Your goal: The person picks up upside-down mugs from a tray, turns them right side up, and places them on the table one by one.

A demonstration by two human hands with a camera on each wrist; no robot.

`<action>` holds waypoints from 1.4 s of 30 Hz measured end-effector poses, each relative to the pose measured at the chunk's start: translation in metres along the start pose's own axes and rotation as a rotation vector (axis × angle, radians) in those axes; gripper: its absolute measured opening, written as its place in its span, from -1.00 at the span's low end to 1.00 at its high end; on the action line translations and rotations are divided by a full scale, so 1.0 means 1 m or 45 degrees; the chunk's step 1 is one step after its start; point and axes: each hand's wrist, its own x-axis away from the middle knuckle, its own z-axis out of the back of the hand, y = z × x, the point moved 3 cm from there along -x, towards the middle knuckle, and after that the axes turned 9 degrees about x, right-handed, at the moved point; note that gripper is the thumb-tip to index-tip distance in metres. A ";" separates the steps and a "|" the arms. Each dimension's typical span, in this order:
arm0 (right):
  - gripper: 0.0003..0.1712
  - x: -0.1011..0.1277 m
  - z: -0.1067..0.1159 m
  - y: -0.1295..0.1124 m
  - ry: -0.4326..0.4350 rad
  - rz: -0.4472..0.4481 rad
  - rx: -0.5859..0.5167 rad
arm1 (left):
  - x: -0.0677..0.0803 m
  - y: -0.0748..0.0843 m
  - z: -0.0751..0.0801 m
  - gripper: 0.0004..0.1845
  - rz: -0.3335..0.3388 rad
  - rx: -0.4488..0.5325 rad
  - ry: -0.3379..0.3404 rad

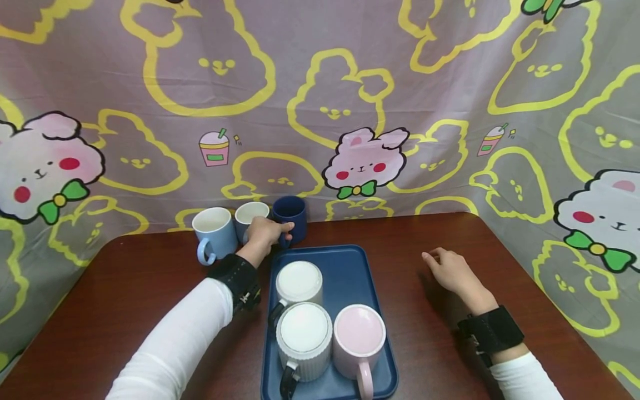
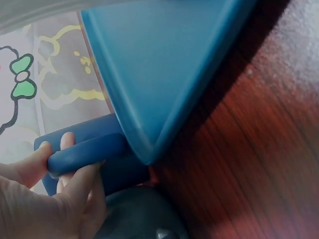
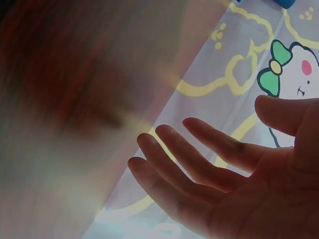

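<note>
My left hand (image 1: 265, 232) reaches to the back of the table and grips the handle (image 2: 87, 155) of a dark blue mug (image 1: 294, 214). The left wrist view shows the thumb on one side of that handle and fingers curled behind it. Beside this mug stand a grey-blue mug (image 1: 245, 214), partly hidden by the hand, and a light blue mug (image 1: 216, 230). My right hand (image 1: 452, 271) hovers low over the table's right side, holding nothing. Its fingers (image 3: 192, 159) are spread and loosely bent in the right wrist view.
A blue tray (image 1: 345, 272) lies in front of the dark blue mug. On it sit a white mug (image 1: 299, 280) with a black handle, a ribbed white mug (image 1: 305, 339) and a pink mug (image 1: 359, 339). A patterned cloth (image 1: 350, 33) hangs behind the brown table (image 1: 410, 311).
</note>
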 end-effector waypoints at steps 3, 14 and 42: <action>-0.43 0.000 0.000 0.000 -0.005 -0.002 -0.004 | -0.001 -0.001 -0.001 -0.62 -0.002 0.017 -0.025; -0.42 -0.002 -0.002 0.001 -0.003 -0.010 -0.008 | -0.002 -0.002 -0.002 -0.61 -0.009 -0.019 -0.014; -0.46 -0.018 -0.008 -0.022 0.034 0.045 -0.031 | 0.013 0.008 0.008 -0.68 -0.114 -0.126 -0.155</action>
